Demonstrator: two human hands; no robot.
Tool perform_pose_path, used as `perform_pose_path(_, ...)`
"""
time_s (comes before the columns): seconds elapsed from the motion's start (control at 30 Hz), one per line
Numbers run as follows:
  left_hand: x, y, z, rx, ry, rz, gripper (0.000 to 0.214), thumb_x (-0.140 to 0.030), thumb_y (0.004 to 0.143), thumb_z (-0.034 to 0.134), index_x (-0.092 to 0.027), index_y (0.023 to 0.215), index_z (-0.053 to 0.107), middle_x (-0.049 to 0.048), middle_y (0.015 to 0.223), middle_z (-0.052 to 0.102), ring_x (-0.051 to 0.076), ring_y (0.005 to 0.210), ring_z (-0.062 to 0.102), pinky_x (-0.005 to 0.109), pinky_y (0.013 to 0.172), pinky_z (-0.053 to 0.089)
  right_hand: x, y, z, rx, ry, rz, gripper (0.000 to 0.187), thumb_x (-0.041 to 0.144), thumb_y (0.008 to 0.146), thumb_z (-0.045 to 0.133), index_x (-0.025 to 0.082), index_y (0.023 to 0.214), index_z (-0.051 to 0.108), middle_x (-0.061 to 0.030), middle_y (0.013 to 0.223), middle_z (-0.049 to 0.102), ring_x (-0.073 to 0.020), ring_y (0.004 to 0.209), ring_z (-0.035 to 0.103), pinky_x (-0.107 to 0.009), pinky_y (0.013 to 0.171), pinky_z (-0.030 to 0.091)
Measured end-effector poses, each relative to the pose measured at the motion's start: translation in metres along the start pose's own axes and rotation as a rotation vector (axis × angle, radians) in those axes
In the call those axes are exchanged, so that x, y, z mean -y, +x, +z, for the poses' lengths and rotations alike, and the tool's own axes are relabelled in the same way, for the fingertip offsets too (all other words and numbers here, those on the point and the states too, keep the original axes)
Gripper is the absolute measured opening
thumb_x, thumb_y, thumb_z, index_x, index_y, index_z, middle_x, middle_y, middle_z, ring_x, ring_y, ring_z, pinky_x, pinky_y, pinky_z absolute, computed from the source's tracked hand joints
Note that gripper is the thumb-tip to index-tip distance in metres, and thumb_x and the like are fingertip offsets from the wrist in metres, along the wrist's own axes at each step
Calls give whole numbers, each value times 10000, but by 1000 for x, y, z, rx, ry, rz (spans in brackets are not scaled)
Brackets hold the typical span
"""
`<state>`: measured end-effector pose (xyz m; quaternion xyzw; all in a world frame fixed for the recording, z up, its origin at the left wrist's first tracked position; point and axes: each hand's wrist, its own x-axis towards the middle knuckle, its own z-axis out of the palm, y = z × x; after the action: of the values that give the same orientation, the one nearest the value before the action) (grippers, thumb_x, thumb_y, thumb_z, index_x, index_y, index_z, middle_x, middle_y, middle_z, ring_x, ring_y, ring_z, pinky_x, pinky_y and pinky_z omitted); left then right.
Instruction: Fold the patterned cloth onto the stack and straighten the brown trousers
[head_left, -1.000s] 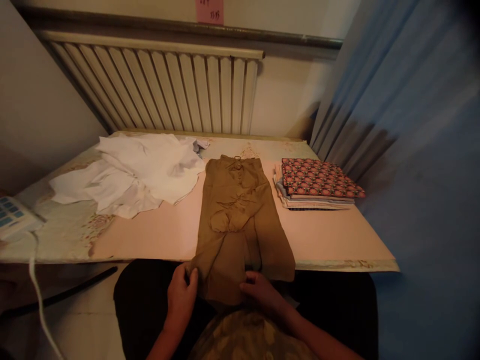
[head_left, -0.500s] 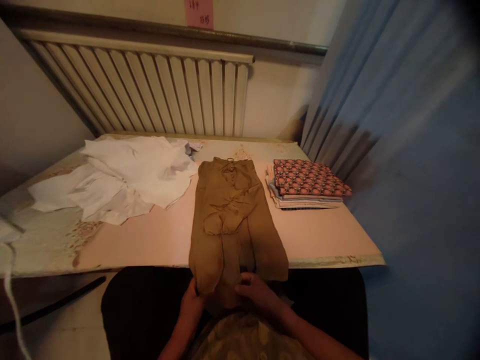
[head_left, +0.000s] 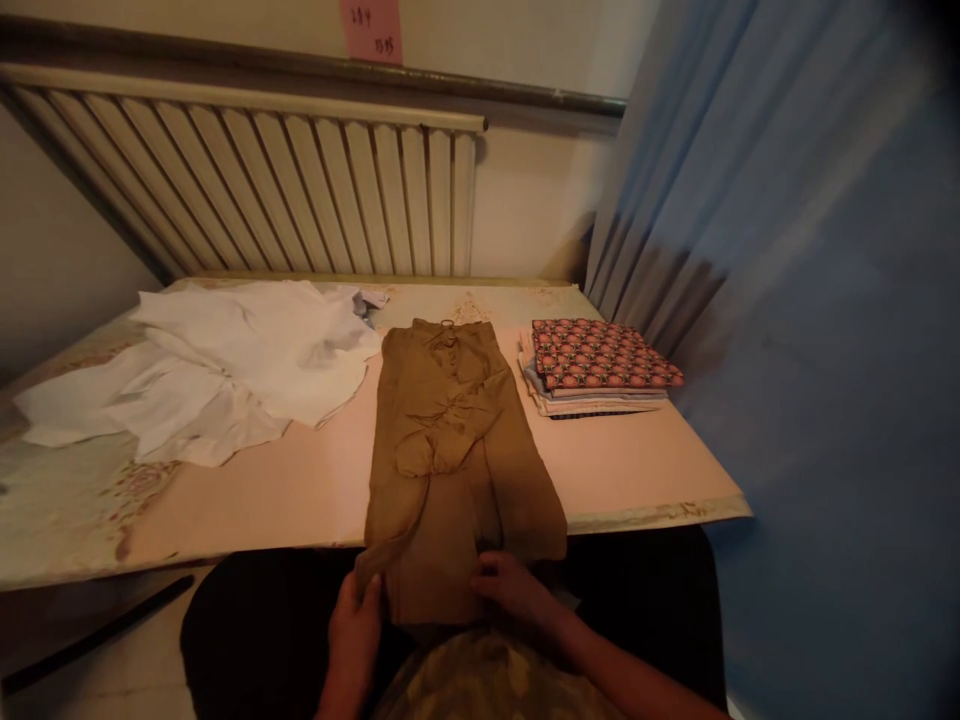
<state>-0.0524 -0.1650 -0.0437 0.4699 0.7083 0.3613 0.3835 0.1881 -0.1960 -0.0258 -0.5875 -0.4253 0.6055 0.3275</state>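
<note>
A brown garment (head_left: 450, 440) lies lengthwise down the middle of the table (head_left: 300, 490), and its lower end hangs over the near edge into my lap. My left hand (head_left: 354, 630) is closed on the garment's lower left corner, just below the table edge. My right hand (head_left: 514, 590) pinches the hanging hem at the lower middle. Both hands grip the cloth, about a hand's width apart.
A crumpled white garment (head_left: 217, 370) lies on the table's left half. A stack of folded cloths (head_left: 596, 365) with a red patterned one on top sits at the right. Behind the table stands a white radiator (head_left: 285, 190). A blue curtain (head_left: 810, 300) hangs at the right.
The view has swung right, so everything sits further left in the picture. My left hand has moved slightly left and down along the hem, pulling out the garment's lower left corner.
</note>
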Motion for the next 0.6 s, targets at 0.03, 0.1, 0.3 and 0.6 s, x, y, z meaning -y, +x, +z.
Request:
perform_pose_path(0.03, -5, -4, -1, -42, 71, 69, 520, -516, 782, 491, -133, 1128, 563, 118, 1061, 621, 303, 1039, 592, 477, 929, 472, 0, 0, 1, 0, -1, 4, 87, 249, 633, 601, 166, 634, 574, 29, 609, 537, -108, 584, 476, -227, 544, 319)
perform_pose_path(0.1, -15, -14, -3, -162, 203, 277, 573, -504, 794, 504, -118, 1217, 503, 151, 1188, 534, 327, 1160, 505, 511, 1001, 416, 0, 0, 4, 15, 23, 21, 105, 272, 634, 588, 170, 652, 572, 21, 609, 554, -121, 573, 514, -229, 530, 340)
perform_pose_path(0.3, -36, -37, 1, 16, 340, 745, 335, -338, 892, 465, -193, 1182, 546, 125, 1206, 543, 266, 1175, 499, 434, 1012, 416, -7, 2, 12, 63, 147, 80, 190, 358, 647, 587, 179, 699, 552, 15, 585, 577, -146, 504, 561, -256, 502, 422)
perform_pose_path(0.6, -89, -17, 66, 359, 392, 634, 243, -276, 908, 408, -172, 1075, 550, 94, 1057, 621, 201, 1003, 598, 343, 888, 472, -1, -2, 10, 42, 66, -24, 92, 235, 683, 547, 158, 694, 596, 19, 648, 596, -111, 553, 539, -215, 531, 422)
